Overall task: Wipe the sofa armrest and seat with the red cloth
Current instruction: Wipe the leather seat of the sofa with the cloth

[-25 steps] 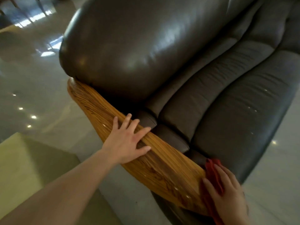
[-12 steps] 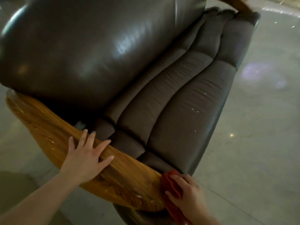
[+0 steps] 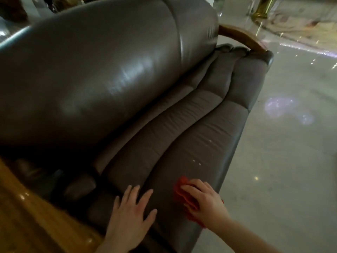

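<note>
Now | L hand (image 3: pixel 130 218) flat, spread on seat (image 3: pixel 191 143) | R hand (image 3: pixel 206 203) grips red cloth (image 3: pixel 180 190), seat front

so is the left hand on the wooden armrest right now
No, the left hand lies flat, fingers spread, on the grey seat cushion, off the wooden armrest.
</note>
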